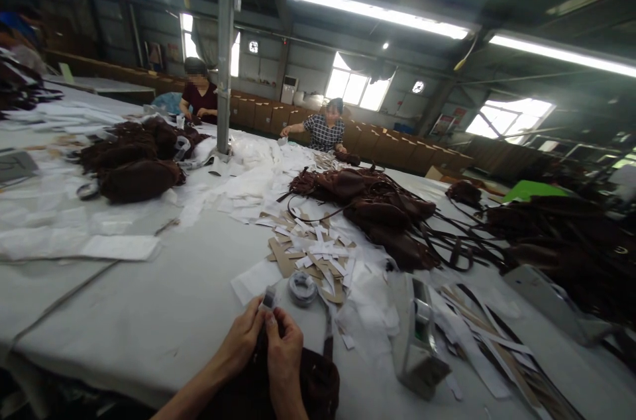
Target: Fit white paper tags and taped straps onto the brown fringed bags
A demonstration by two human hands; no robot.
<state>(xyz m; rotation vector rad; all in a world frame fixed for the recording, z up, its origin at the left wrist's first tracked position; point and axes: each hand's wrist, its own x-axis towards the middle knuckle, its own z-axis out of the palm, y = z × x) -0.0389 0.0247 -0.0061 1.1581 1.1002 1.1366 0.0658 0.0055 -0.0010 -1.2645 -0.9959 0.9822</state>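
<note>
Close together at the table's front edge, my left hand [247, 330] and my right hand [285, 346] are both closed, fingertips pinching a small piece with a grey, partly see-through wrapping [269, 299]. What lies inside the wrapping is too small to make out. Beneath my hands is a dark brown bag [320, 380], partly hidden by my wrists, with a strap [328, 327] reaching up past my right hand. A roll of clear tape [303, 288] lies just beyond my fingers, beside a white sheet [256, 279].
Paper and cardboard strips [318, 251] lie beyond the tape roll. A tape dispenser [422, 340] stands at right. Brown bags are piled at centre [368, 201], left [142, 178] and far right [571, 234]. A metal post [224, 49] rises from the table. Two people sit across it.
</note>
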